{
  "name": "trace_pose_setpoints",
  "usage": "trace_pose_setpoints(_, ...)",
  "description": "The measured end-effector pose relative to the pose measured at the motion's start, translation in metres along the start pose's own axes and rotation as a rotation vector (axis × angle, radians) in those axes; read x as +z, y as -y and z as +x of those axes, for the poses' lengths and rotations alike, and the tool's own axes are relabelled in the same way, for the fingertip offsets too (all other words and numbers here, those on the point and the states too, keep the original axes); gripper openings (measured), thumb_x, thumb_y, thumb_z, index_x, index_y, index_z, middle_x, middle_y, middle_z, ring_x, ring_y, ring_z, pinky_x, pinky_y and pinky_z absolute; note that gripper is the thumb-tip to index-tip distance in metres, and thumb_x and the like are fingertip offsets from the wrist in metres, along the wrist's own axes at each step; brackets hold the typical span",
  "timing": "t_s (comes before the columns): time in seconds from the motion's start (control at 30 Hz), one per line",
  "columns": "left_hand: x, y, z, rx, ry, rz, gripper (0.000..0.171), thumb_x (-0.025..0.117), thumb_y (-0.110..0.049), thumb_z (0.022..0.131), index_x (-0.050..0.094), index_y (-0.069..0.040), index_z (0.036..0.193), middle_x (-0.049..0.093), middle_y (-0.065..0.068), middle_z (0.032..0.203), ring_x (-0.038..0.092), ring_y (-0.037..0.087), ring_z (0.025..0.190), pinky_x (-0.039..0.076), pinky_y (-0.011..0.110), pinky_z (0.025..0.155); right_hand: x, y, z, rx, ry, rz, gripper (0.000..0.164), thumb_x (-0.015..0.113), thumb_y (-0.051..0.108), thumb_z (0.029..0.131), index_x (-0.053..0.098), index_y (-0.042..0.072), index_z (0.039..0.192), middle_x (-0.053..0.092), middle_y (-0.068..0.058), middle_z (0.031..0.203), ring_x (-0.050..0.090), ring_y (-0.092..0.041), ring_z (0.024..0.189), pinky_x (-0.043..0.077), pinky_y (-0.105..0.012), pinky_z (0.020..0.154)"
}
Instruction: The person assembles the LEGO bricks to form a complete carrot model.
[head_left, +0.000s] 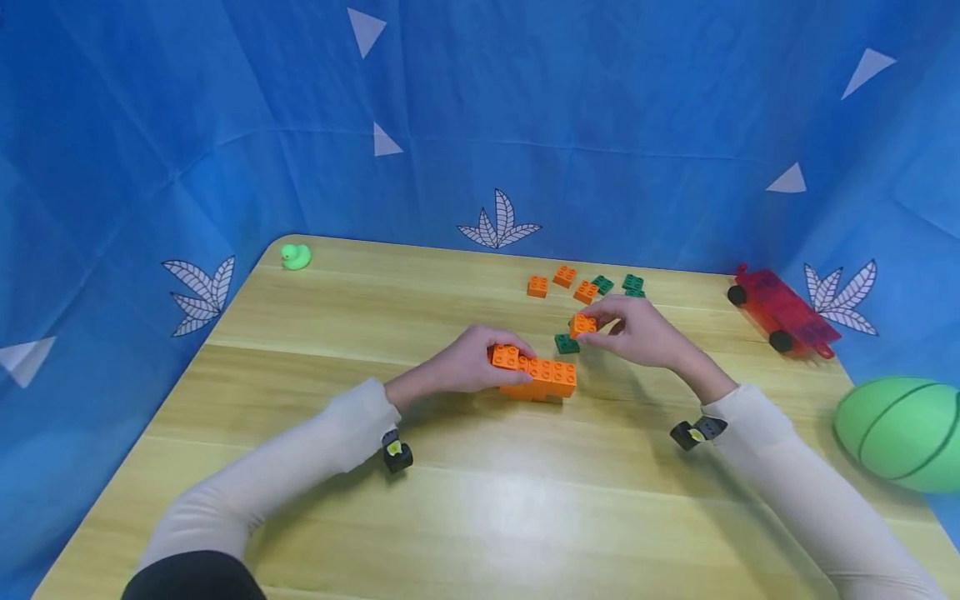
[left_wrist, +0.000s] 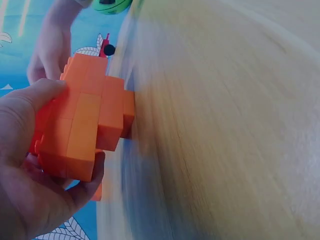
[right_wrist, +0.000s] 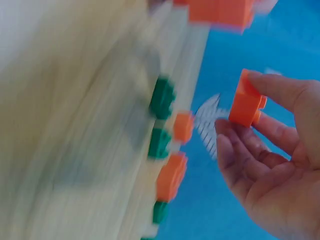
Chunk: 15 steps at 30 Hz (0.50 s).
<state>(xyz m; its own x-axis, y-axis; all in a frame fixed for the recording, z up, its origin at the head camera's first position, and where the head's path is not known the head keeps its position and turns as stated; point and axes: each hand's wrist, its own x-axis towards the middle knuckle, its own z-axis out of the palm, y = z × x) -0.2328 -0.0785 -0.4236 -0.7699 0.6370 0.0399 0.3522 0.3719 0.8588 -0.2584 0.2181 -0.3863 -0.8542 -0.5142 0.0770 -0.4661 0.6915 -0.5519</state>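
Note:
My left hand [head_left: 474, 360] grips a block of joined orange toy bricks [head_left: 551, 375] near the middle of the table, thumb on the near side. The left wrist view shows the block's [left_wrist: 82, 112] stepped underside, narrower toward the tabletop. To the right and a little farther back, my right hand [head_left: 636, 329] pinches a single orange brick [head_left: 582, 325] between thumb and fingers. In the right wrist view this brick [right_wrist: 245, 102] is held up off the table, studs toward the palm. A green brick [head_left: 567, 343] lies just below it in the head view.
Several loose orange bricks [head_left: 537, 287] and green bricks [head_left: 633, 283] lie toward the back of the wooden table [head_left: 465, 500]. A green duck [head_left: 296, 257] sits at the back left corner. On the right are a red toy car [head_left: 783, 308] and a green ball [head_left: 900, 433].

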Motion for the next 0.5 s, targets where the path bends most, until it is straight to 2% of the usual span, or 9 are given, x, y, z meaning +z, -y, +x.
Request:
trace_pose_setpoints(0.13,0.001,0.001,0.000,-0.017,0.003,-0.032,0.030,0.081,-0.024,0.089,0.076,-0.017,0.118,0.074,0.003,0.116,0.060,0.012,0.076,0.051,0.023,0.064,0.007,0.025,-0.011,-0.094,0.015,0.037,0.036,0.082,0.023,0.089,0.074,0.007,0.120,0.076,-0.008,0.111,0.071,-0.024,0.096,0.062,-0.038,0.079)
trace_pose_setpoints(0.27,0.001,0.000,-0.001,-0.019,0.000,-0.055,0.030,0.080,-0.021,0.090,0.075,-0.014,0.118,0.074,0.005,0.115,0.061,0.013,0.079,0.053,0.023,0.067,0.014,0.043,-0.018,-0.135,0.023,0.008,0.032,0.085,0.027,0.086,0.076,0.012,0.114,0.077,-0.002,0.105,0.071,-0.019,0.093,0.062,-0.037,0.077)
trace_pose_setpoints(0.37,0.003,0.000,-0.002,-0.017,-0.014,-0.070,0.029,0.080,-0.019,0.090,0.075,-0.013,0.118,0.075,0.006,0.112,0.061,0.013,0.078,0.053,0.023,0.067,0.017,0.050,-0.019,-0.135,0.029,-0.030,0.031,0.086,0.028,0.085,0.077,0.014,0.111,0.077,0.002,0.102,0.070,-0.016,0.093,0.062,-0.036,0.078)
trace_pose_setpoints(0.5,0.007,0.001,-0.003,-0.017,-0.032,-0.091,0.030,0.081,-0.019,0.089,0.075,-0.013,0.118,0.074,0.005,0.108,0.059,0.014,0.076,0.051,0.024,0.066,0.019,0.051,-0.018,-0.144,0.042,-0.027,0.027,0.086,0.023,0.084,0.076,0.011,0.107,0.076,0.000,0.101,0.071,-0.016,0.092,0.062,-0.036,0.078)
